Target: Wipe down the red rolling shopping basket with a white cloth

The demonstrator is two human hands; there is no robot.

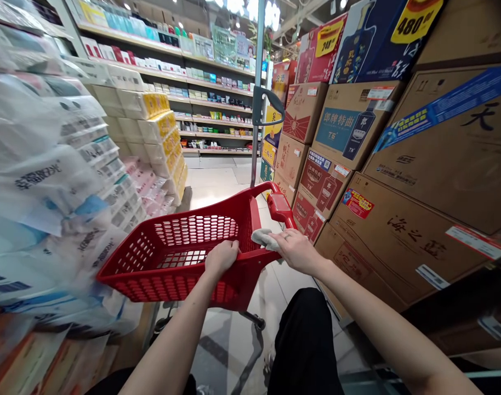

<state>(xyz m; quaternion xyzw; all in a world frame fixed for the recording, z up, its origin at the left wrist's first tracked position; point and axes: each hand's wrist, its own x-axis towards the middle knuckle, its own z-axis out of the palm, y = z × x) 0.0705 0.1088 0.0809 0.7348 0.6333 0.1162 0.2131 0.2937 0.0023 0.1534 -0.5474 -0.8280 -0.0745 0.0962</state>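
Note:
A red plastic shopping cart stands in front of me, its perforated basket bare inside. My left hand is closed over the near rim of the basket. In my right hand is a pale grey cleaning cloth, pressed against the cart near the lower end of its handle. The red handle rises just beyond that hand. My right fingers are wrapped around the cloth, which partly hides them.
Stacked cardboard cartons wall the right side. Plastic-wrapped tissue packs pile up on the left. Behind the cart is an upright metal pole with a dark grey handle. Stocked shelves line the back beyond the tiled floor.

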